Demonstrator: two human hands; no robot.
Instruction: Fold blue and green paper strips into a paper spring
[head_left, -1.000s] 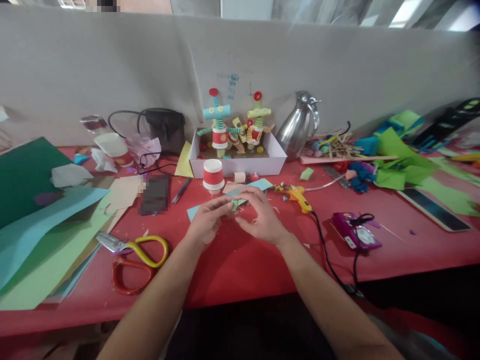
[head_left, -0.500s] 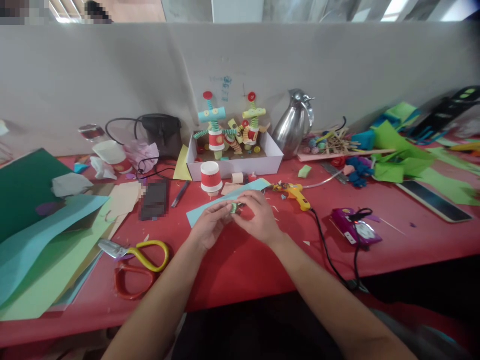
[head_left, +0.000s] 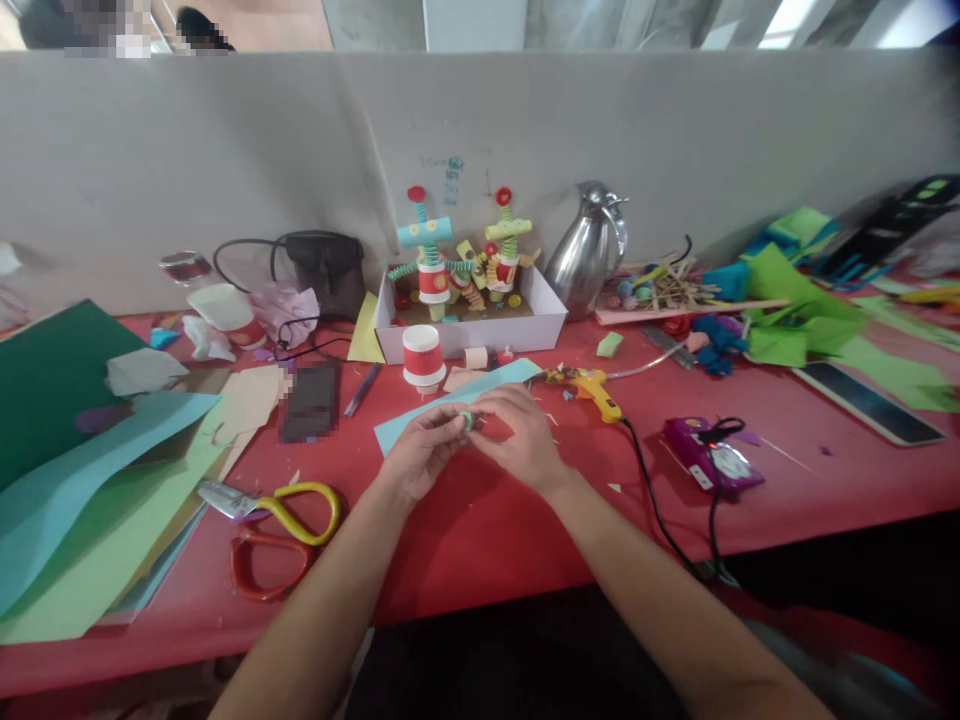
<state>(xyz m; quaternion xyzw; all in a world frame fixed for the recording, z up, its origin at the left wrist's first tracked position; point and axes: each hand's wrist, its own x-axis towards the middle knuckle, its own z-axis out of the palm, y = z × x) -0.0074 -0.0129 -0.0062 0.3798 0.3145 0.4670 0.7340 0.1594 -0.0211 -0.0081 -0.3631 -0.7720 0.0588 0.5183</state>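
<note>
My left hand (head_left: 420,455) and my right hand (head_left: 517,435) meet over the red table (head_left: 480,530), fingers pinched together on a small green paper roll (head_left: 468,421). A light blue paper strip (head_left: 450,400) lies under and just behind the hands. An upturned red and white paper cup (head_left: 423,356) stands beyond them. A yellow glue gun (head_left: 592,388) rests just right of my right hand.
A white box (head_left: 472,325) holds paper robot figures at the back. Scissors with yellow and red handles (head_left: 277,520) lie at the left beside coloured paper sheets (head_left: 90,500). A steel jug (head_left: 589,250), a purple device (head_left: 712,460) with a cable and green scraps sit right.
The view shifted slightly. My fingers have closed tighter round the green roll, which now looks more compact; the hands stay in the same place.
</note>
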